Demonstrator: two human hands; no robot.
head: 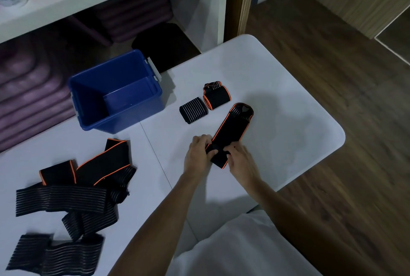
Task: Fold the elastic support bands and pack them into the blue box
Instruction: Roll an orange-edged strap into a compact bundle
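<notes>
Head view: on the white table, a loose heap of unfolded bands is seen at the near left, black, some orange-edged, some grey-striped; their number cannot be told. One blue box, open, stands farther back at the left. Two folded bands are laid right of it: a striped one and an orange-trimmed one, just beside each other. One long orange-edged band is gripped at its near, turned-over end by the left hand and right hand, fingers curled on it.
</notes>
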